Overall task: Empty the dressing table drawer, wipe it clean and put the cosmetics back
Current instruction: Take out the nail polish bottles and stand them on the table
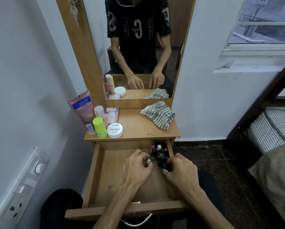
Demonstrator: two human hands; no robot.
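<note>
The wooden drawer [103,177] stands pulled out below the dressing table top [138,128]. Several small nail polish bottles [160,152] are clustered in its back right corner. My left hand [136,171] is inside the drawer, its fingers curled round a small bottle with a shiny cap [148,161]. Beside the cluster, my right hand [179,171] curls its fingers round dark bottles [163,163] against the drawer's right wall. On the table top stand a pink tube [82,109], a lime-capped bottle [99,128], a white nail polish remover jar [114,130] and a pink-capped bottle [100,111].
A striped grey cloth [158,114] lies crumpled on the right of the table top. A flat palette pack [112,115] leans at the back left. The mirror [138,47] rises behind. A wall with a switch panel [26,184] is at left, a bed [274,129] at right.
</note>
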